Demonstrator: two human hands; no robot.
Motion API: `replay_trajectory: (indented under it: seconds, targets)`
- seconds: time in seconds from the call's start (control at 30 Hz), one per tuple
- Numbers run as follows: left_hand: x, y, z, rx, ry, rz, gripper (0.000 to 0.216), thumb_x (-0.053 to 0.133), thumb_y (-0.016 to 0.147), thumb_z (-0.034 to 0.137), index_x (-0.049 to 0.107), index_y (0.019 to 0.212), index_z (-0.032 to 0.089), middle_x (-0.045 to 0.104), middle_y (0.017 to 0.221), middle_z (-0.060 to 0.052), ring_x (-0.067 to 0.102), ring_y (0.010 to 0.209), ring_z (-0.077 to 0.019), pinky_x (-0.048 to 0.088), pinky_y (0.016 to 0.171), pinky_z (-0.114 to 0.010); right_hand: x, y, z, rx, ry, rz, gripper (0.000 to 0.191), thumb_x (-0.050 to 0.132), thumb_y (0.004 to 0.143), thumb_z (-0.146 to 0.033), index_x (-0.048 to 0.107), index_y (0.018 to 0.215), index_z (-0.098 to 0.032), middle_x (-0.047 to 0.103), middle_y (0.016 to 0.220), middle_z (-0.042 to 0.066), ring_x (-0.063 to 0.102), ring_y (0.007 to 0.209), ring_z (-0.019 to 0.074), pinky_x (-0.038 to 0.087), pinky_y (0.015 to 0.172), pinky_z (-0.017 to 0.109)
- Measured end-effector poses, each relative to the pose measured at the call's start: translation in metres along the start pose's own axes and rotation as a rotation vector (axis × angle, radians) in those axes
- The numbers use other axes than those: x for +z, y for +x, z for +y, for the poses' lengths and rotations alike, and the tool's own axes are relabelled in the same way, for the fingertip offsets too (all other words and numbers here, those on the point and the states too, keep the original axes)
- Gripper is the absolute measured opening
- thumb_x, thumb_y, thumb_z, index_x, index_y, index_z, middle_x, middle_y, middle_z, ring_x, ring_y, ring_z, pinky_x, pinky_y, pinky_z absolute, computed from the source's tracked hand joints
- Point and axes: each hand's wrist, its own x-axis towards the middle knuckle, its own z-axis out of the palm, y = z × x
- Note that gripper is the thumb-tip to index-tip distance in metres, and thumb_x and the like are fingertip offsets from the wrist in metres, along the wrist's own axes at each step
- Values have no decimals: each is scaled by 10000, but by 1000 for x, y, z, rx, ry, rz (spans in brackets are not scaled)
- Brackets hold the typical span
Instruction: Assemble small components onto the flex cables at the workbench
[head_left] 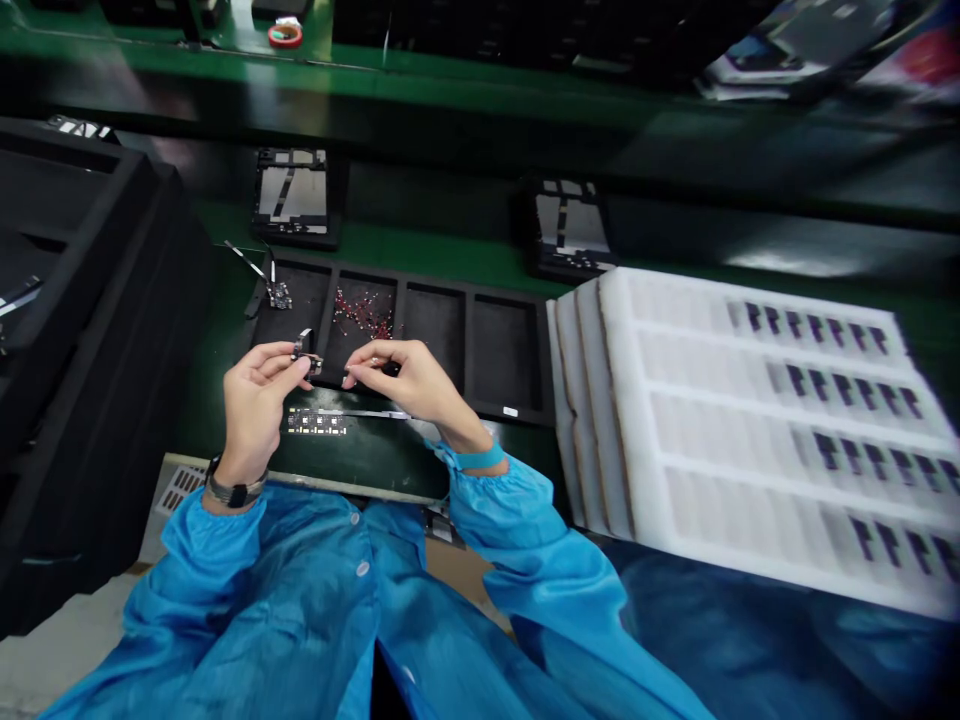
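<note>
My left hand is closed in a pinch on a small circuit board with a short flex cable standing up from it. Close to its right, my right hand pinches thumb and fingers together; whatever is between them is too small to name. Both hands are over the front edge of a black compartment tray. Tiny red-and-black wired parts lie heaped in one compartment. Another board with long flex cables rests in the leftmost one. Below the hands lie a strip of small boards and a thin grey strip.
White foam trays holding rows of dark parts are stacked at right. Large black trays rise at left. Two device housings, one left and one right, sit behind the compartment tray. A red tape roll is on the shelf.
</note>
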Motion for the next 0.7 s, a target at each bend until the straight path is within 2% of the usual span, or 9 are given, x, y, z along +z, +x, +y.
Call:
replay_trajectory:
  seconds: [0.13,0.33,0.7]
  targets:
    - [8,2,-5,-21,36,-44,385,958,653,314,734,922,154,796,812,-49,706,608,-146,570,666,-279,4,-2,-1,-6,34,-59,238,722,945,-405,750,895,-174,829,816,66,774,775,197,575,780,312]
    - [11,1,-7,-89,5,-127,394,973,624,289,743,909,145,790,779,-42,700,587,-144,558,635,-266,6,-3,0,9,62,-42,258,741,938,-429,746,892,-176,827,811,58,773,786,198,574,792,315]
    - [12,0,-7,-112,20,-121,420,987,602,320,733,890,150,788,764,-44,698,586,-153,565,628,-282,7,-4,0,33,54,-31,228,734,931,-409,741,889,-184,822,808,58,773,786,206,583,796,326]
